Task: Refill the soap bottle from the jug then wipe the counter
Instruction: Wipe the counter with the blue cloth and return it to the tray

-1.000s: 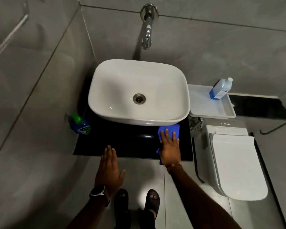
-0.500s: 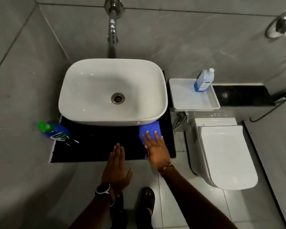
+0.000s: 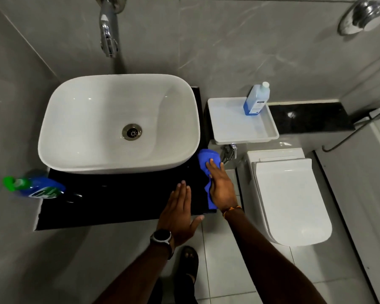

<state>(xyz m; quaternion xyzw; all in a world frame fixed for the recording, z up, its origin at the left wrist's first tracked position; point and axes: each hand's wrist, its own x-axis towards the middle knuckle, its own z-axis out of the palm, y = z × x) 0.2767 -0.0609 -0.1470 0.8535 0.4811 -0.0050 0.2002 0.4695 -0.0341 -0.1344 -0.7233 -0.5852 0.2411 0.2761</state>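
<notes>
Right grip (image 3: 222, 189), a bare hand, lies flat w/ fingers straight, pressing a blue cloth (image 3: 207, 159) onto the black worktop (image 3: 119, 198) at its right end, just beside the white basin (image 3: 119, 123). Nothing is pinched; the palm pins the cloth, prob. so it can slide. Left grip (image 3: 180, 213) is open too, fingers together, palm down over the worktop's front edge, holding nothing, perhaps for balance. Soap bottle (image 3: 37, 187), blue w/ green cap, sits at the worktop's far left end. Jug (image 3: 256, 99) w/ blue liquid stands capped in a white tray (image 3: 239, 130) to the right, off the worktop, which suggests the refill is done & wiping is under way. Room to move: a dark strip btwn basin & front edge runs leftward toward the bottle. The right edge drops off beside the toilet (image 3: 294, 198), so the cloth could slip over.
</notes>
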